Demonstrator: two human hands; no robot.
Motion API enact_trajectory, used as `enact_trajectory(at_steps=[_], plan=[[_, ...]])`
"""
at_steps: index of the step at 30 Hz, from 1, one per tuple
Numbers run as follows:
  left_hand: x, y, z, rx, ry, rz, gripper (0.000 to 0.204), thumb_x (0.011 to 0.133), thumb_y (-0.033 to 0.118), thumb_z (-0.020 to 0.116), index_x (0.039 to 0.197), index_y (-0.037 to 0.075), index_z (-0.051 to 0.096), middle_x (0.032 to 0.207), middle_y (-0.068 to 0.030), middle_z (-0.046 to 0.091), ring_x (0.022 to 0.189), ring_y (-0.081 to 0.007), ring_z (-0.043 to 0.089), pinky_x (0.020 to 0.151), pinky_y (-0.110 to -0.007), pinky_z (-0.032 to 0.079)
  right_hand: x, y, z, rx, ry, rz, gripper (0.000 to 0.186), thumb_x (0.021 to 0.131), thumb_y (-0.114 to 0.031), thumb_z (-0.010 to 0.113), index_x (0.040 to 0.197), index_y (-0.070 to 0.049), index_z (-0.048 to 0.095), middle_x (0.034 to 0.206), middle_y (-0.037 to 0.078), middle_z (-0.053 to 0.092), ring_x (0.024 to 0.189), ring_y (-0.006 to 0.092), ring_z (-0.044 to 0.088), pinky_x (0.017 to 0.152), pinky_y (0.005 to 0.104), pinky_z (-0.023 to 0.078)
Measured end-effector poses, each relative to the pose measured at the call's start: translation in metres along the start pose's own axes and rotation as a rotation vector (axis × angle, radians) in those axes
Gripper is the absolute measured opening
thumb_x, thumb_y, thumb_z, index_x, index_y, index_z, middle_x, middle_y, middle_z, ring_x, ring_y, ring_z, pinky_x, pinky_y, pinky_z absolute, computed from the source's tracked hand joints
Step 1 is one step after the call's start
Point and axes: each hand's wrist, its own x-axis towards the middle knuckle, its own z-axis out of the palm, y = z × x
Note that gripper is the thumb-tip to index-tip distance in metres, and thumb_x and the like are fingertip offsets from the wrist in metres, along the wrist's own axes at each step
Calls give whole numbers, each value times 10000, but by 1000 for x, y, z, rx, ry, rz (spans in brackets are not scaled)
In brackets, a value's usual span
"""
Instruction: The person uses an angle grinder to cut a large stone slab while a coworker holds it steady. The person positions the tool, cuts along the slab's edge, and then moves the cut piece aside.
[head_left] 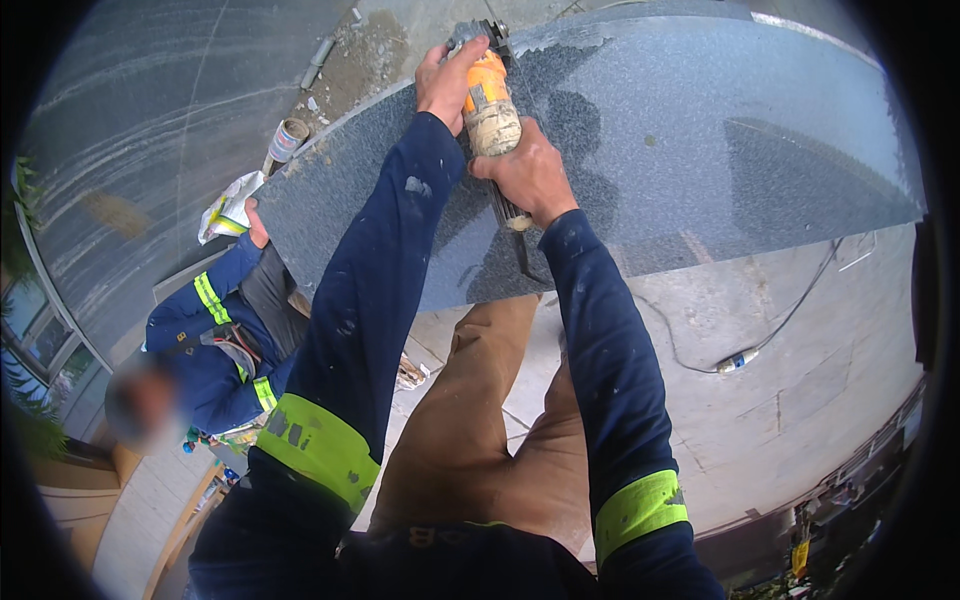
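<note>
Nearest, the person's brown trousers (pixel 450 450) stand below two navy sleeves (pixel 615 370) with yellow-green bands, both reaching forward over a grey speckled slab (pixel 680 150). The right hand (pixel 535 170) is closed around the rear of an orange and cream power tool (pixel 492 115), some of its fingers hidden beneath. Farther along, the left hand (pixel 448 82) grips the front of the tool, fingers curled over the housing near its head. The tool lies lengthwise over the slab, its head at the far edge; whether it touches the stone cannot be told. Beyond the slab's near edge, a dark cable (pixel 690 368) and a connector (pixel 738 361) rest on the pale floor (pixel 800 400). Off to the left, a crouching co-worker (pixel 225 300) has one hand at the slab's edge, beside a white bag (pixel 230 208); past that stands a cylindrical container (pixel 288 140).
</note>
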Motion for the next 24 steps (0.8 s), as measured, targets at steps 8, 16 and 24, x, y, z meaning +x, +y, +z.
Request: enact_trajectory(at_steps=[8, 16, 24], plan=[[12, -4, -7, 16, -29, 17, 845, 817, 237, 796, 1384, -147, 301, 1049, -244, 616, 801, -293, 703, 642, -393, 602, 4, -6, 0, -1, -3, 10, 653, 634, -269, 808, 1113, 66, 516, 1007, 292, 670, 966, 418, 676, 859, 430, 534], [18, -4, -7, 13, -70, 38, 726, 815, 226, 796, 1304, -128, 394, 1002, -222, 644, 770, -290, 712, 629, -387, 608, 16, 0, 3, 18, -7, -9, 650, 642, -266, 816, 1121, 66, 528, 1015, 280, 676, 954, 398, 686, 852, 419, 542], [10, 0, 2, 63, -7, 30, 670, 815, 233, 796, 1255, -118, 433, 963, -212, 656, 738, -277, 714, 616, -382, 609, 11, 1, 2, 113, -23, 47, 654, 630, -269, 819, 1124, 56, 537, 1038, 268, 673, 955, 369, 689, 843, 407, 541]])
